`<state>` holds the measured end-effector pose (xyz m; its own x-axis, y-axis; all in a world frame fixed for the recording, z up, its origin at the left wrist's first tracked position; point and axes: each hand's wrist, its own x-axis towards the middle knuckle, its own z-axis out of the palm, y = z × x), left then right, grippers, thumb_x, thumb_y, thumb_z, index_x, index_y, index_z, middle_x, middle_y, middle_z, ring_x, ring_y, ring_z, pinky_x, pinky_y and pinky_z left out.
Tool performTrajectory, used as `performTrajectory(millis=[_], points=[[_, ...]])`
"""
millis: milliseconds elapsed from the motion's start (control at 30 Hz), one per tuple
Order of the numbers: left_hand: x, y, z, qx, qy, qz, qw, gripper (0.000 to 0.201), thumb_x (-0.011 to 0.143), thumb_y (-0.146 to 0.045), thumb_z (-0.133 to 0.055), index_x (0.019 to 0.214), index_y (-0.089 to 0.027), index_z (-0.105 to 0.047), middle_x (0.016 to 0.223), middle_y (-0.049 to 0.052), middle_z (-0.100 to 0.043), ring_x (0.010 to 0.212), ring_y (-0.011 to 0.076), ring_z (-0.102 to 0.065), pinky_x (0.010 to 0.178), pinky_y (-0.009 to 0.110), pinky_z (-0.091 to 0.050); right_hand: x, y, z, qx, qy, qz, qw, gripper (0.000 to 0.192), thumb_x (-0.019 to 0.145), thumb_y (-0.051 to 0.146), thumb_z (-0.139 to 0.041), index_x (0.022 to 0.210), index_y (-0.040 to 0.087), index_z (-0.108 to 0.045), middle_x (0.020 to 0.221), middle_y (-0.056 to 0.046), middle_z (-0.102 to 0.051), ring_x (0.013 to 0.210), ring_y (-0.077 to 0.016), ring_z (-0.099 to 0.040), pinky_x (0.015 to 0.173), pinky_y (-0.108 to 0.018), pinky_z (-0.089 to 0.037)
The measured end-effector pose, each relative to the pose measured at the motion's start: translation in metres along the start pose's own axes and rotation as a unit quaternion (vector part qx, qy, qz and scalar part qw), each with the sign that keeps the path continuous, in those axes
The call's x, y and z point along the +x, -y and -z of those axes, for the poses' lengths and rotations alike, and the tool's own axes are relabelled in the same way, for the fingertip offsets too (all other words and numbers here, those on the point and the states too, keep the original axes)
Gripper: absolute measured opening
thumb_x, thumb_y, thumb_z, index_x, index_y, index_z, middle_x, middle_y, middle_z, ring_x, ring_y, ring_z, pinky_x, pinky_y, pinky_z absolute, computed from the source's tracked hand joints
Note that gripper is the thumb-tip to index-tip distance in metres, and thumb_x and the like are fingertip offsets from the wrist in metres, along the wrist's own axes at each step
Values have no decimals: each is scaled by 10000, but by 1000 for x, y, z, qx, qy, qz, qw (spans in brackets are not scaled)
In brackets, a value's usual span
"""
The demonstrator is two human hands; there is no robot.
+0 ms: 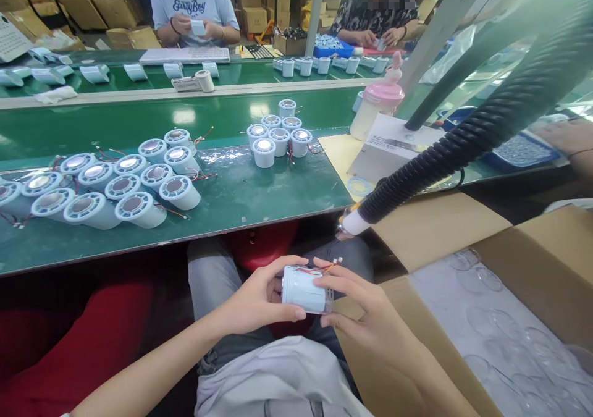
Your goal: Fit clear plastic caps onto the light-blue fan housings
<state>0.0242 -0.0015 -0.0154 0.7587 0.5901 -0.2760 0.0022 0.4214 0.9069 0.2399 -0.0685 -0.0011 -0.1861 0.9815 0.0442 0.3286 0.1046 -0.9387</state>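
Above my lap, a light blue cylindrical housing lies on its side between both hands. My left hand wraps round its left end, thumb below and fingers over the top. On the right, my right hand grips the other end, where a clear plastic part shows. Thin red and yellow wires with small white connectors run across the top of the housing under my right fingers. Beyond my hands, a black corrugated hose ends in a white and metal nozzle.
Similar housings stand in groups on the green bench. At right, an open cardboard box holds clear round plastic parts. A pink-lidded bottle stands by a white box-shaped base. Two co-workers sit across a conveyor.
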Motion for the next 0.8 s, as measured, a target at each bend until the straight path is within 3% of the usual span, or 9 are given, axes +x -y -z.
performTrajectory(millis=[133, 367, 533, 800], points=[[-5, -8, -3, 38, 6, 31, 999, 792, 680, -312, -798, 1364, -300, -399, 1321, 122, -538, 993, 244, -644, 657, 271, -558, -6, 3, 2, -51, 1, 27, 998, 362, 769, 170, -722, 1112, 245, -635, 1312, -93, -595, 1227, -269, -543, 1022, -406, -472], [-12, -19, -4, 131, 7, -47, 990, 758, 665, -265, -815, 1342, -313, -477, 1412, 69, -485, 1204, 255, -554, 1001, 361, -476, -7, 10, 3, 81, 22, -49, 995, 445, 733, 196, -773, 1131, 265, -586, 1239, -47, -624, 1110, -245, -620, 931, -351, -549], [-15, -19, -2, 179, 9, -68, 981, 771, 662, -251, -818, 1348, -324, -474, 1415, 62, -482, 1254, 253, -512, 1049, 368, -437, -5, 17, 3, 150, 33, -92, 984, 433, 726, 216, -783, 1115, 255, -597, 1128, -34, -655, 979, -208, -658, 867, -330, -567], [-18, -22, -2, 251, 12, -95, 963, 778, 660, -301, -817, 1355, -297, -467, 1389, 78, -511, 1235, 260, -525, 1055, 381, -426, -6, 17, 2, 232, 54, -130, 962, 438, 763, 381, -753, 1125, 238, -552, 1080, -58, -642, 935, -195, -631, 753, -289, -537]])
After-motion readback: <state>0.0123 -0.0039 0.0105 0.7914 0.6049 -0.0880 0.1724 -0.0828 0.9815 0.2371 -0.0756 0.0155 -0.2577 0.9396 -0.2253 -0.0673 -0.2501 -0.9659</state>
